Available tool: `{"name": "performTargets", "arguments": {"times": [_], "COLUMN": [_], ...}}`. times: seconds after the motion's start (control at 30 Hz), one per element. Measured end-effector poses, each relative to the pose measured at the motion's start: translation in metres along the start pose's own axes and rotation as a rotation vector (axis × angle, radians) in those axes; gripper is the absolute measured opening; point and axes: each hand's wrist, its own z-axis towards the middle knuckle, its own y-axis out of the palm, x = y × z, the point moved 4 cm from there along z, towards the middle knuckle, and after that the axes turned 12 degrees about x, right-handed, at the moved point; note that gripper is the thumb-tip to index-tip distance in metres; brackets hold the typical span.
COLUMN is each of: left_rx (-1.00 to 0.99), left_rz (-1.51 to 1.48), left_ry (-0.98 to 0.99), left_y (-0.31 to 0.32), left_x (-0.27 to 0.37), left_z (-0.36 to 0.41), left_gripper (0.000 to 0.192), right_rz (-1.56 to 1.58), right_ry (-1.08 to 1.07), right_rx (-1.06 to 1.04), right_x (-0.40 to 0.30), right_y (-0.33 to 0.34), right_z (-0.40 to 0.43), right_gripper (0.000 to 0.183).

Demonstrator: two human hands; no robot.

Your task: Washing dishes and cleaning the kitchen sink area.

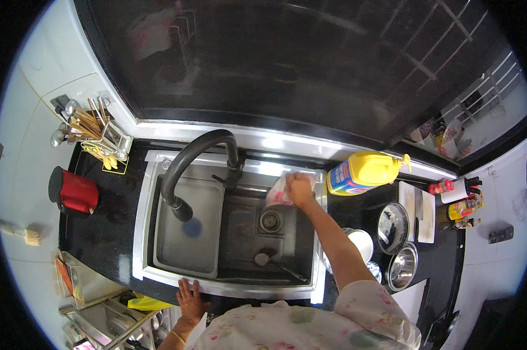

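My right hand [300,189] grips a white and pink cloth [279,193] at the back right corner of the sink [289,262]. Part of the cloth is under the fingers and hidden. At the sink's front edge, my left hand [191,300] rests with fingers apart and holds nothing. A black gooseneck faucet [171,177] arches over the left side, above a grey tray [176,253] set in the sink. Behind the forearm's reach, a round drain strainer [271,221] shows in the dark basin. Nearer me in the basin lies a small round-headed object [261,259].
A yellow detergent jug [368,173] stands right of the sink. Beyond my forearm are a dark pan [393,227], a steel bowl [402,267] and a cutting board [427,214] with a knife. On the left are a red kettle [77,191] and a utensil holder [115,138].
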Motion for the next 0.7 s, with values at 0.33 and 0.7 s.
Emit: {"name": "performTargets", "arguments": {"times": [0.33,0.7], "left_rx": [-0.069,-0.041], "left_rz": [-0.016,0.022], "left_ry": [0.005,0.025], "left_y": [-0.003,-0.006], "left_x": [0.001,0.006], "left_z": [0.0,0.003], "left_gripper": [0.095,0.097], "right_rz": [0.057,0.009], "right_ry": [0.308,-0.15], "right_rx": [0.368,-0.054], "right_x": [0.044,0.005], "right_y": [-0.049,-0.01], "right_z": [0.004,-0.007], "right_gripper": [0.052,0.026]}}
